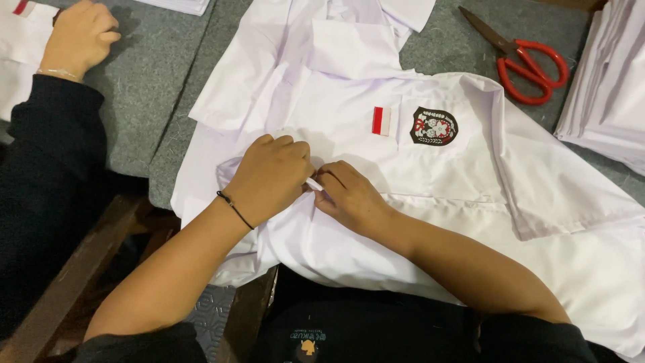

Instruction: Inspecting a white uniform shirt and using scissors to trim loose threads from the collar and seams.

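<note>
Mid-fold on the white shirt (430, 202) near table's (154, 81) front edge: left hand (269, 176) bunched on cloth, right hand (348, 195) pinching small white piece (314, 183). Probably needs steady fingers next.

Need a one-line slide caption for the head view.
Both hands, left hand and right hand, pinch a white shirt beside red scissors.

Grey felt-covered table (154, 87) with white shirt (470, 222), red scissors (531, 64), folded stack (605, 87).
</note>
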